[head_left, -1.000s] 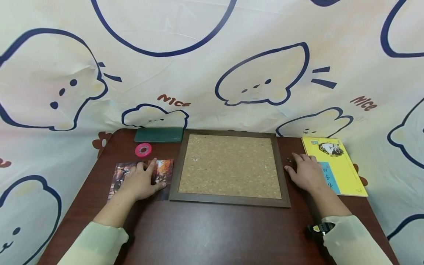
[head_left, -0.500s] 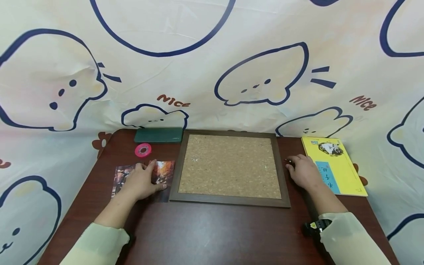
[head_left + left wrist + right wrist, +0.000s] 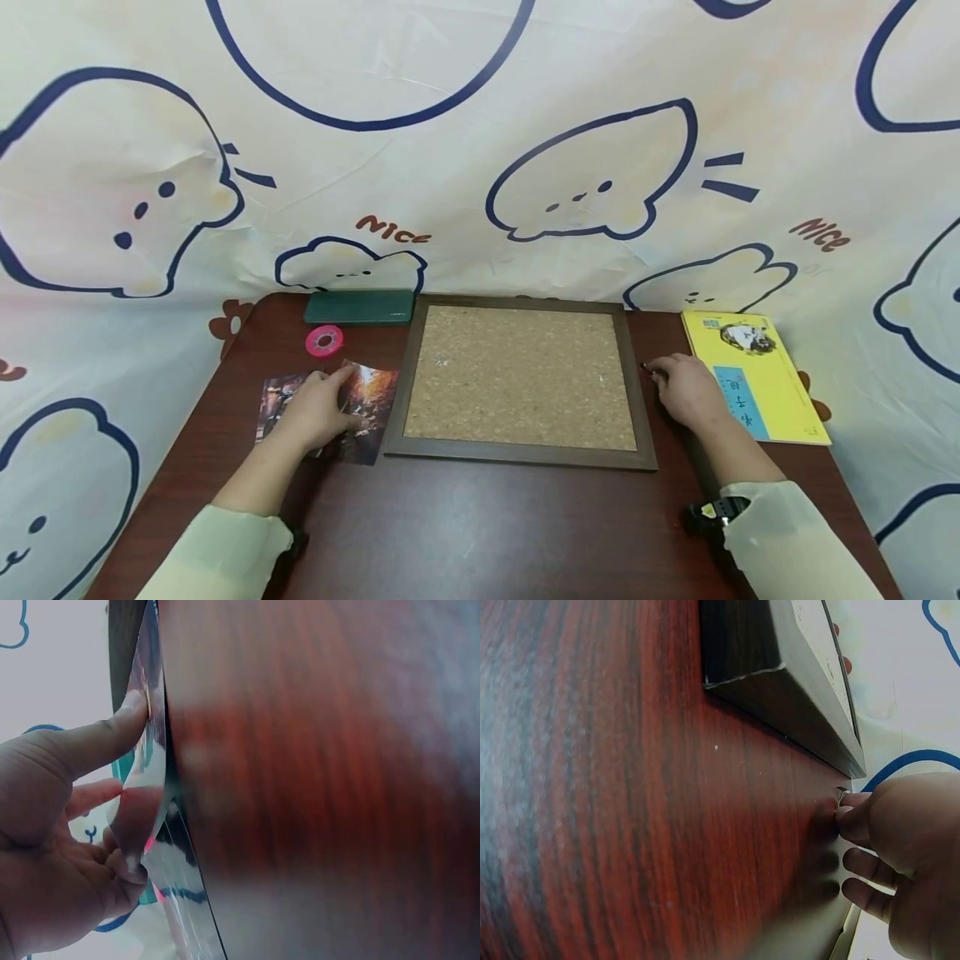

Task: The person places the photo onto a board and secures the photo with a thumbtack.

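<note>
Hands: two, bare, well apart on either side of the board. Your left hand (image 3: 318,412) holds one photo (image 3: 371,408) between thumb and fingers. That photo is bowed and tilted up from the tabletop (image 3: 480,533), just left of the board (image 3: 525,375). Your right hand (image 3: 693,392) pinches one pin (image 3: 841,795) between thumb and index finger, near the board's right edge (small and dark in the head view, its exact shape hard to tell).

Photos: two in view. The second photo (image 3: 276,404) lies further left, partly covered by your left hand. Board: one, cork in a brown frame, lying flat with two small whitish marks on the cork. Tape: one pink roll (image 3: 312,341), beyond your left hand. Case: one green case (image 3: 360,307), at the far edge, behind the tape. Book: one yellow book (image 3: 780,392), with a blue panel, just right of your right hand.

Surface: dark red-brown wood grain, glossy, with a pale glare in front of the board. Room: a pale cloth (image 3: 450,175) rises behind the tabletop, printed with blue-outlined cartoon figures and "Nice" twice in red-brown.
</note>
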A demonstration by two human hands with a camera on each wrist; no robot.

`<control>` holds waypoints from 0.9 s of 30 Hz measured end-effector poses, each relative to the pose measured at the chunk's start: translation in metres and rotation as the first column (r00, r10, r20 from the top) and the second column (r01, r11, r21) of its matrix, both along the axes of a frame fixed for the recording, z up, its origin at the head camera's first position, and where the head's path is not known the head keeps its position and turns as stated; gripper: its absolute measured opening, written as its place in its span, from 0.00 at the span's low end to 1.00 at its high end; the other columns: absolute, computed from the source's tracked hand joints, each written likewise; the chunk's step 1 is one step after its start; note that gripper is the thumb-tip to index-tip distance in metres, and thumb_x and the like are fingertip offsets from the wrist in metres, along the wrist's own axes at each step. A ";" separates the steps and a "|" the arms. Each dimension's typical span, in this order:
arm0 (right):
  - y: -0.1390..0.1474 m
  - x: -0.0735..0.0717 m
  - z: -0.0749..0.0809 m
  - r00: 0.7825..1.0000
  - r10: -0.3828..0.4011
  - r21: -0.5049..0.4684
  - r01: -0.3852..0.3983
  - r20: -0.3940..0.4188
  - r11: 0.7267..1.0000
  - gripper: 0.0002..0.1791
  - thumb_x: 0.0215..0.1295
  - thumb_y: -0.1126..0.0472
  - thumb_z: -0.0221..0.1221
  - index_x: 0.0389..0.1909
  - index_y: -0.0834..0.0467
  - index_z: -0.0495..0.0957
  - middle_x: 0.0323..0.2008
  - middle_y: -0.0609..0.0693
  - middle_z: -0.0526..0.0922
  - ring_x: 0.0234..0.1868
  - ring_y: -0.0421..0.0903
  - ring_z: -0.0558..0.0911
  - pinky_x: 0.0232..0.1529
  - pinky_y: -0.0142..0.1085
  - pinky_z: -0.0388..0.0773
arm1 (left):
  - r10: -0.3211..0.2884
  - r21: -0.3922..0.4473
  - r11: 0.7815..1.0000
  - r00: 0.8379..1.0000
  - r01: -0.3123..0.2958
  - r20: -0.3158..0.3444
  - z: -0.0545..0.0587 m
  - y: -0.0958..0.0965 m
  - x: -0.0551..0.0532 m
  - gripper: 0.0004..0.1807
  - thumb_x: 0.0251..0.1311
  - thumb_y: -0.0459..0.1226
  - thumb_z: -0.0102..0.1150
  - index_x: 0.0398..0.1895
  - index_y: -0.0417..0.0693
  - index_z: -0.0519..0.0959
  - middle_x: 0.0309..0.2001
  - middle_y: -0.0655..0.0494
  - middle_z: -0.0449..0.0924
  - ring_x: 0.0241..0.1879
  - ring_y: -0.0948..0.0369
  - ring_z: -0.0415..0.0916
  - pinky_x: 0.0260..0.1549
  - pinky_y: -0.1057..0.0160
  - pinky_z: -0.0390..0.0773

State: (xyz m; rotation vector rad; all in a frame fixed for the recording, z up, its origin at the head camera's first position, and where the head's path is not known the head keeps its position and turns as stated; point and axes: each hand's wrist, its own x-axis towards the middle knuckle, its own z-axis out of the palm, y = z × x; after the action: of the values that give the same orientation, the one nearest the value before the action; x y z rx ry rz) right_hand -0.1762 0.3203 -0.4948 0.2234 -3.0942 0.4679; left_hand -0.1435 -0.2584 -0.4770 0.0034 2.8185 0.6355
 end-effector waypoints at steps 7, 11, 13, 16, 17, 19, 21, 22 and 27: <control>0.004 0.004 -0.001 1.000 -0.006 -0.017 0.005 -0.012 1.000 0.09 0.73 0.68 0.58 0.47 0.65 0.85 0.46 0.65 0.85 0.50 0.67 0.82 0.51 0.61 0.77 | -0.044 0.061 0.997 0.997 0.048 -0.070 -0.001 -0.006 0.000 0.46 0.54 0.40 0.79 0.76 0.40 0.67 0.51 0.37 0.74 0.48 0.43 0.75 0.49 0.38 0.77; 0.004 0.007 0.003 1.000 -0.008 -0.037 0.007 -0.017 0.999 0.09 0.74 0.67 0.58 0.47 0.64 0.85 0.45 0.63 0.85 0.49 0.66 0.83 0.49 0.60 0.78 | -0.056 0.088 0.994 0.993 0.065 -0.104 -0.001 -0.012 0.002 0.42 0.57 0.37 0.76 0.75 0.42 0.68 0.56 0.34 0.74 0.54 0.39 0.75 0.54 0.33 0.75; 0.003 0.009 0.006 1.000 -0.006 -0.053 0.006 -0.018 0.999 0.09 0.74 0.67 0.58 0.47 0.64 0.85 0.45 0.63 0.86 0.49 0.65 0.83 0.49 0.60 0.78 | -0.054 0.105 0.992 0.992 0.066 -0.110 0.000 -0.014 0.003 0.41 0.59 0.37 0.75 0.75 0.43 0.68 0.57 0.34 0.74 0.54 0.39 0.75 0.53 0.34 0.75; 0.000 0.012 0.010 1.000 -0.005 -0.073 0.003 -0.023 0.997 0.08 0.74 0.67 0.58 0.47 0.64 0.85 0.45 0.63 0.86 0.48 0.65 0.83 0.48 0.60 0.79 | -0.045 0.142 0.988 0.993 0.060 -0.108 0.002 -0.017 0.005 0.39 0.60 0.36 0.73 0.75 0.45 0.68 0.58 0.34 0.73 0.52 0.41 0.75 0.50 0.35 0.77; -0.001 0.013 0.011 1.000 -0.005 -0.080 0.003 -0.026 0.997 0.08 0.74 0.67 0.59 0.47 0.64 0.85 0.45 0.63 0.86 0.48 0.65 0.83 0.47 0.60 0.79 | -0.042 0.155 0.986 0.994 0.058 -0.105 0.003 -0.018 0.005 0.39 0.61 0.36 0.73 0.75 0.46 0.68 0.59 0.33 0.73 0.52 0.40 0.75 0.51 0.35 0.76; -0.002 0.015 0.014 0.999 -0.004 -0.096 0.001 -0.032 0.995 0.08 0.74 0.67 0.59 0.47 0.64 0.84 0.45 0.63 0.86 0.48 0.64 0.83 0.47 0.60 0.79 | -0.034 0.188 0.981 0.995 0.051 -0.092 0.006 -0.018 0.006 0.39 0.62 0.35 0.72 0.76 0.46 0.67 0.62 0.32 0.70 0.55 0.38 0.74 0.52 0.33 0.76; -0.004 0.015 0.016 0.999 -0.002 -0.106 -0.002 -0.039 0.994 0.09 0.74 0.66 0.59 0.48 0.64 0.84 0.46 0.63 0.86 0.48 0.64 0.83 0.47 0.60 0.79 | -0.022 0.217 0.976 0.997 0.037 -0.072 0.009 -0.019 0.006 0.39 0.63 0.35 0.71 0.77 0.47 0.66 0.66 0.30 0.67 0.59 0.35 0.72 0.55 0.31 0.74; -0.004 0.015 0.016 0.999 -0.002 -0.110 -0.003 -0.042 0.994 0.09 0.74 0.66 0.58 0.48 0.64 0.84 0.46 0.63 0.86 0.48 0.64 0.83 0.47 0.60 0.79 | -0.015 0.233 0.972 0.998 0.028 -0.060 0.010 -0.020 0.006 0.39 0.64 0.35 0.71 0.78 0.47 0.66 0.68 0.30 0.66 0.61 0.34 0.71 0.57 0.30 0.72; -0.008 0.014 0.020 0.997 0.003 -0.137 -0.013 -0.076 0.990 0.09 0.75 0.66 0.58 0.48 0.64 0.84 0.46 0.63 0.86 0.47 0.62 0.84 0.46 0.59 0.79 | 0.015 0.280 0.960 0.999 -0.004 -0.040 0.020 -0.025 0.005 0.41 0.65 0.37 0.70 0.80 0.50 0.63 0.71 0.31 0.64 0.61 0.36 0.69 0.58 0.30 0.71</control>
State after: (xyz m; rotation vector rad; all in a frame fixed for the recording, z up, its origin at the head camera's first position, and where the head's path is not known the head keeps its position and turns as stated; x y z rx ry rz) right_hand -0.1622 0.3120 -0.4746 0.2457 -2.9728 0.6538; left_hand -0.1380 -0.2831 -0.4566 0.0556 2.7434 1.0423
